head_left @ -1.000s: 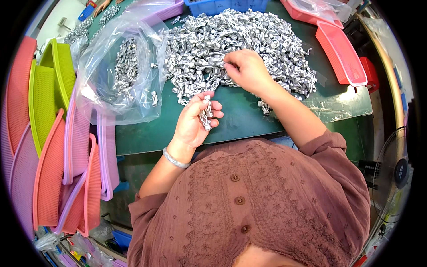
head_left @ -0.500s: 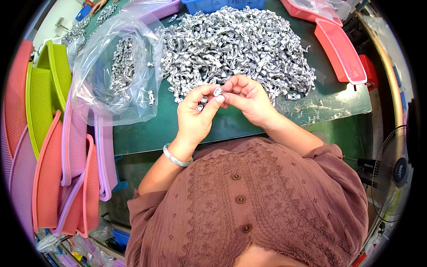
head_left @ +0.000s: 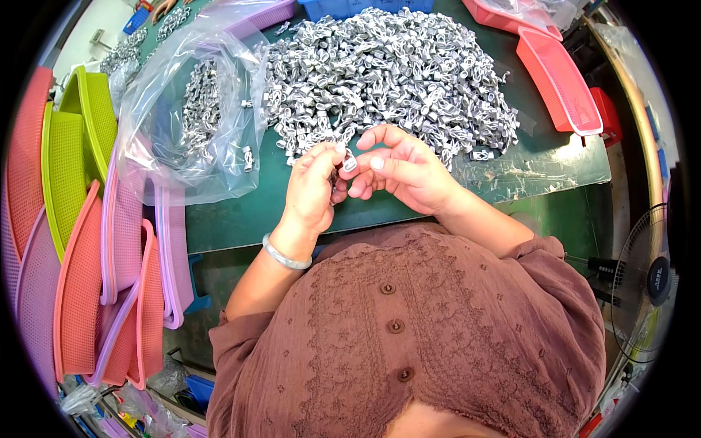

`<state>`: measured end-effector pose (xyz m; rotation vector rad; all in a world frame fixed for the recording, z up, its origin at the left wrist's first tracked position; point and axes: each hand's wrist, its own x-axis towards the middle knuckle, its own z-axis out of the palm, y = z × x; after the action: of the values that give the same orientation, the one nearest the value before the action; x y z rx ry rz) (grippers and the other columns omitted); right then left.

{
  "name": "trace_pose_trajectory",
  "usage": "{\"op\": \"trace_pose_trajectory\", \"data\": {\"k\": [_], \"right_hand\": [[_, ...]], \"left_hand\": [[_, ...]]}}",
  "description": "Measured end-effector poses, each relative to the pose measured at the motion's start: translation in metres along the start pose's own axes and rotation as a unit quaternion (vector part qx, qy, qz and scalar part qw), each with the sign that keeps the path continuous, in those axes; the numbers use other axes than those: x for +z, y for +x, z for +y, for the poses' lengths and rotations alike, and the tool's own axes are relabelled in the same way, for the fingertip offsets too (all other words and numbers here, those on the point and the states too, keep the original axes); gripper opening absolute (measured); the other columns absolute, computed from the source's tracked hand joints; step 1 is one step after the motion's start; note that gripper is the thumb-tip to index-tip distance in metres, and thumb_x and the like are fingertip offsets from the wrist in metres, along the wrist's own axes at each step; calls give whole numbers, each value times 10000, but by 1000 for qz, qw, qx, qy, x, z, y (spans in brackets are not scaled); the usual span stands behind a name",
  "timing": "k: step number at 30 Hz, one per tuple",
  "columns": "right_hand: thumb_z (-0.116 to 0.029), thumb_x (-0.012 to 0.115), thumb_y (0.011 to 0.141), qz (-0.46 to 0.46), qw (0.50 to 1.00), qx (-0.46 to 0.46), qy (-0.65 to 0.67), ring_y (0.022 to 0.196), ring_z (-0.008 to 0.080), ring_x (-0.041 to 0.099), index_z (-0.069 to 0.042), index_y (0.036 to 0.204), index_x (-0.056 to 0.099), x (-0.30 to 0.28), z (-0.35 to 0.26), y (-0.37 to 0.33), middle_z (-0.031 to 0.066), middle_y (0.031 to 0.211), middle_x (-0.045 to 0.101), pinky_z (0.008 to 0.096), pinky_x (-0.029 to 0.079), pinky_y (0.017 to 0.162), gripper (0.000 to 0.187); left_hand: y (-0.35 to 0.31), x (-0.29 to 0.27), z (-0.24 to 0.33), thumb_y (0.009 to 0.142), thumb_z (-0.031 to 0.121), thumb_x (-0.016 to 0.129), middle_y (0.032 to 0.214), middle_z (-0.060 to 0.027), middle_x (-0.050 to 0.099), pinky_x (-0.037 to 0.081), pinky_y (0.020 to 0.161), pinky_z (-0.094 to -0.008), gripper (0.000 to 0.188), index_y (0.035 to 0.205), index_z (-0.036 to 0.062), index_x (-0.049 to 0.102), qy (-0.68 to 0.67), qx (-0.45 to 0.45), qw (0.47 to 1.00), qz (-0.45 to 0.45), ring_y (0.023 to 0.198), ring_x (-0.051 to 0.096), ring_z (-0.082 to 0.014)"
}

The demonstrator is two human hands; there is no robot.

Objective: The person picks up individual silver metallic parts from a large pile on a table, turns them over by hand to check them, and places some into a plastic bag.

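Note:
Between the thumb and fingertips of my left hand is a small grey-and-white plastic piece with a rounded opening. Something darker lies tucked under those fingers, mostly hidden. My right hand is just to its right, thumb and index finger apart; one fingertip is close to the piece, and I cannot tell if it touches. Beyond both hands spreads a large pile of similar small pieces on the green table. A clear plastic bag at the left has more such pieces inside.
Pink, purple and lime-green baskets are stacked at the left. A blue crate and a pink basket stand beyond and right of the pile. A black fan is at the far right. Another person's hand shows at the far left.
My right fingers have spread and drawn off the piece they were pinching together with my left. The left hand has turned, tilting the piece, which sits slightly lower and further left.

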<state>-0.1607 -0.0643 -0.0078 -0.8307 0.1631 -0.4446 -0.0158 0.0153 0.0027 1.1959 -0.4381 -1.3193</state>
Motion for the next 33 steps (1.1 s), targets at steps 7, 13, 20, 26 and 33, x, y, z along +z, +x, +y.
{"op": "trace_pose_trajectory", "data": {"k": [7,13,20,26,33], "right_hand": [[-110,494,880,13,999,21,27,801,227,619,-42,1078,428,-1,-1,0,201,993,600,312,493,706,220],[-114,504,875,26,998,35,41,794,223,619,-41,1081,428,-1,0,0,189,971,604,303,495,683,231],[-55,593,812,78,996,45,-28,728,162,595,-49,1092,416,-1,1,2,96,855,603,264,485,664,331],[5,622,766,106,982,-20,-153,703,102,547,-20,1075,410,5,3,3,45,794,554,227,462,653,376],[-46,622,785,70,961,-22,-266,780,95,551,-22,1098,425,-2,3,2,46,868,572,233,451,712,372]], "left_hand": [[3,-7,-8,858,227,454,618,8,503,306,385,-202,205,685,120,482,-68,-66,995,-35,479,454,-100],[2,-7,-10,871,203,481,638,17,511,299,391,-186,155,758,104,518,-65,-33,997,-40,495,455,-72],[-2,-2,-14,889,191,510,705,29,551,296,426,-152,154,960,76,584,-18,43,998,-32,537,430,-24],[-2,-6,-14,891,196,505,740,25,555,295,427,-159,172,979,72,584,-71,16,995,-73,542,414,-32],[4,-15,-18,858,190,496,757,-7,551,339,457,-204,152,872,60,574,-136,-20,988,-75,584,450,-74]]}}
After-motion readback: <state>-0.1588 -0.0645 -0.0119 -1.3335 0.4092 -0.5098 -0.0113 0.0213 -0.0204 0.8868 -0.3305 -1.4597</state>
